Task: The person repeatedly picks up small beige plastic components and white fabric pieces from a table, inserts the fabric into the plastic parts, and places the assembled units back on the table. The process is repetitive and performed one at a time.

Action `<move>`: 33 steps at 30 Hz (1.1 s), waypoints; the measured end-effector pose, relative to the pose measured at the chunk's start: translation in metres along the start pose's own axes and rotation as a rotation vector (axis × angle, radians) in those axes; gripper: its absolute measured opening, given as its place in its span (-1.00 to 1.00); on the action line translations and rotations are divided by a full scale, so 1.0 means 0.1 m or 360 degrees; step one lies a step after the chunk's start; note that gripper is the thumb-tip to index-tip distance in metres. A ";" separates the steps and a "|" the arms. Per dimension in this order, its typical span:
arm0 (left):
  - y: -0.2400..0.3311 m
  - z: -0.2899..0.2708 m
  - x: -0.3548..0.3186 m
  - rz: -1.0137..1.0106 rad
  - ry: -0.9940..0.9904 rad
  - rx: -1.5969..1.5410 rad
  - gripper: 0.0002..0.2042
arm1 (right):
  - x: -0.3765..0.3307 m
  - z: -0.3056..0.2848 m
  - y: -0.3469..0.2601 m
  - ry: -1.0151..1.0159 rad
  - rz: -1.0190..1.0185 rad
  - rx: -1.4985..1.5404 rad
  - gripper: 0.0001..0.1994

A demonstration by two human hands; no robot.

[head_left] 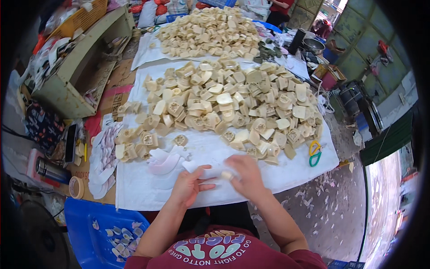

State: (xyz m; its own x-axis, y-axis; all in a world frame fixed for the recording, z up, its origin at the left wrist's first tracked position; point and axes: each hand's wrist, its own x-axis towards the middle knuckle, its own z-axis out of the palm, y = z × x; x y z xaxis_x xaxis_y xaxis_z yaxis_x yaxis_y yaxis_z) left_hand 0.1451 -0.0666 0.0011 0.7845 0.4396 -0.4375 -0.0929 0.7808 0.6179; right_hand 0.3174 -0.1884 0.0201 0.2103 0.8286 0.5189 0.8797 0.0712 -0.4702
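Just in front of me, near the table's front edge, a thin, curved white sheet piece (215, 169) spans the gap between my hands. My left hand (187, 184) has its thumb against this piece, with the fingers partly spread below. My right hand (247, 177) is smeared by motion; a small cream moulded piece (227, 175) shows at its fingertips. Where the cream piece meets the white sheet is blurred. Left of my hands, several thin white and pinkish cut pieces (164, 161) overlap on the cloth. One cream moulded piece (180, 140) sits alone beyond them.
A wide heap of cream moulded pieces (224, 98) covers the white cloth (286, 172), with another heap (208, 33) behind. Green and yellow scissor handles (315, 154) lie right. Fabric scraps (105, 154), a tape roll (76, 187) and a flask (53, 170) are left, above a blue chair (83, 219).
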 end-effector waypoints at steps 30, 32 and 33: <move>0.39 0.47 -0.64 0.0778 -0.0118 -0.0442 -0.64 | 0.47 -0.29 -1.05 0.0177 -0.0097 0.0644 -0.64; 0.39 0.52 -0.72 0.0843 -0.0176 -0.0376 -0.62 | 0.53 -0.29 -1.08 0.0260 -0.0301 0.0558 -0.63; 0.39 0.53 -0.74 0.0874 -0.0208 -0.0343 -0.61 | 0.53 -0.28 -1.07 0.0269 -0.0306 0.0582 -0.63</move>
State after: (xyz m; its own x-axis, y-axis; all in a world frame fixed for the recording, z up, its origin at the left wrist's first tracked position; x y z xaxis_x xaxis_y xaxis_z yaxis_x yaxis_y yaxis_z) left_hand 0.1159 -0.0927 0.0927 0.6541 0.7564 0.0004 -0.6173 0.5335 0.5782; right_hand 0.2466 -0.1677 0.1183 0.1513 0.6808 0.7167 0.7071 0.4321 -0.5597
